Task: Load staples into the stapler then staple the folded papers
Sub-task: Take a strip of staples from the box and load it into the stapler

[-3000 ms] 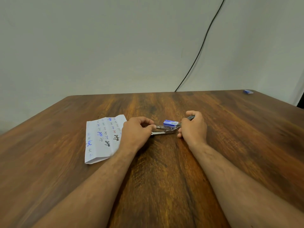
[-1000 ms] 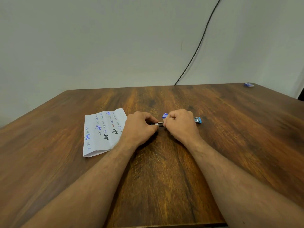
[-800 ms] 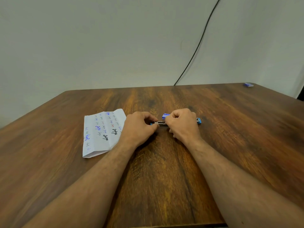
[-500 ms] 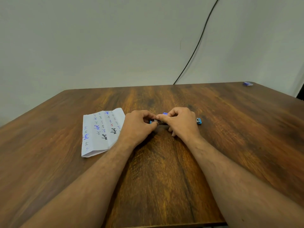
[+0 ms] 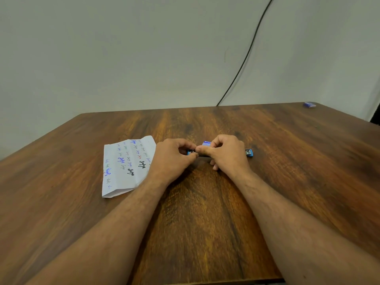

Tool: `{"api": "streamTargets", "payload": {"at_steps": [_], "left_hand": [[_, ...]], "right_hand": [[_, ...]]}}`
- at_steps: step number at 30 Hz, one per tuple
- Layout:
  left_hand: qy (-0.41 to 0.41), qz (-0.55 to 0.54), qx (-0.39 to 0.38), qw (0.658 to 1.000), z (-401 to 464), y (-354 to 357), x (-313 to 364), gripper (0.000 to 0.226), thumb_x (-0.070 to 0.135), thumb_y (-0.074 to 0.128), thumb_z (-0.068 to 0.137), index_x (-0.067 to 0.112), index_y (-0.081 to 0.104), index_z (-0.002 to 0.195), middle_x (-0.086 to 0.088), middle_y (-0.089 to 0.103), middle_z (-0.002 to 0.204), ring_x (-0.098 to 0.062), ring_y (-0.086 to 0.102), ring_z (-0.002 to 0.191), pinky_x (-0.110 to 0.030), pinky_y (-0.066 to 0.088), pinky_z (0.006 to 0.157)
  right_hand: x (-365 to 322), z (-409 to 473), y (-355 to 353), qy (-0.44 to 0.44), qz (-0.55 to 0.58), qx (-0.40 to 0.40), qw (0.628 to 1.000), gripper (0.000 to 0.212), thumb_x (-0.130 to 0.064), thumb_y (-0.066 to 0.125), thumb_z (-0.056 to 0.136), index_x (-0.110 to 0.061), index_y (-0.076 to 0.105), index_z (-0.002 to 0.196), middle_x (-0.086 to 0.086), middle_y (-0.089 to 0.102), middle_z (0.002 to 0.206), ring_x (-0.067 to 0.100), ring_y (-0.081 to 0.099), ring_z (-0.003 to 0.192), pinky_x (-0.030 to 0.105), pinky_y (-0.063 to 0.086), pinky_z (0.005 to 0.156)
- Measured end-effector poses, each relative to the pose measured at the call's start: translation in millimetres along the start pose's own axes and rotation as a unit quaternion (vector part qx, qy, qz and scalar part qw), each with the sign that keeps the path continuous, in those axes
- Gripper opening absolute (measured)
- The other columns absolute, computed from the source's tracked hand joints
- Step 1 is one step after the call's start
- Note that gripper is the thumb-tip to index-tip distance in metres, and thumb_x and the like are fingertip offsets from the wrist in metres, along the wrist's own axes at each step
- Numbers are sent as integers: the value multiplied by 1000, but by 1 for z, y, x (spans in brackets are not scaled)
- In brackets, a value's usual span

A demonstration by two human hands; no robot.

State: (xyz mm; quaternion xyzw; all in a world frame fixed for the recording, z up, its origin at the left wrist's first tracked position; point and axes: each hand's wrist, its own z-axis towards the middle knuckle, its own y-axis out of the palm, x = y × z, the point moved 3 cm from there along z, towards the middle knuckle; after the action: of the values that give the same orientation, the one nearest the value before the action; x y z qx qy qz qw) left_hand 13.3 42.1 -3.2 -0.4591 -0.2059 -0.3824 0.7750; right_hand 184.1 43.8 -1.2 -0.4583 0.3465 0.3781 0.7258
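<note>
Worktop [image 5: 205, 233] — dark brown wood grain, streaked lighter down the middle. Plain pale wall [image 5: 123, 54] behind it. Black cable [image 5: 246, 52] runs diagonally down the wall and drops behind the worktop's far edge. Small blue box [image 5: 309, 104] lies at the far right corner — well apart from everything else.

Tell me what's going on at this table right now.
A person is working on a small blue stapler with both bare hands near the middle of a wooden table. The left hand pinches its front end, and the right hand covers its body, thumb meeting the left fingers. Whether staples are in cannot be seen. A small blue box sits just behind the hands. The folded paper, covered in handwriting, lies flat beside the left hand, not yet stapled.
</note>
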Motion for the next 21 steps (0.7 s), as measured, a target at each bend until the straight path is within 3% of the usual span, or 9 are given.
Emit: {"api": "streamTargets", "payload": {"at_steps": [9,17,21], "left_hand": [[-15,2,4,1000,1,1,0,12,23,81,78,28,81,89,13,75,74,-4,70,69,-30,59,70],[-26,4,-5,1000,-1,-1,3,12,22,80,80,25,80,92,8,76,75,-9,70,68,-34,60,69],[-32,-11,7,999,-2,-2,4,12,19,80,78,24,80,89,6,76,73,-12,71,68,-33,59,68]], "right_hand": [[2,0,-2,20,32,-13,999,29,-22,87,80,-6,63,82,8,72,62,8,61,37,16,46,39],[4,1,-3,25,47,-15,998,25,-16,84,83,-15,60,79,4,70,60,7,63,39,14,44,39],[8,5,-2,37,84,-12,996,25,-12,86,79,-14,61,79,4,70,56,14,65,40,22,50,41]]}}
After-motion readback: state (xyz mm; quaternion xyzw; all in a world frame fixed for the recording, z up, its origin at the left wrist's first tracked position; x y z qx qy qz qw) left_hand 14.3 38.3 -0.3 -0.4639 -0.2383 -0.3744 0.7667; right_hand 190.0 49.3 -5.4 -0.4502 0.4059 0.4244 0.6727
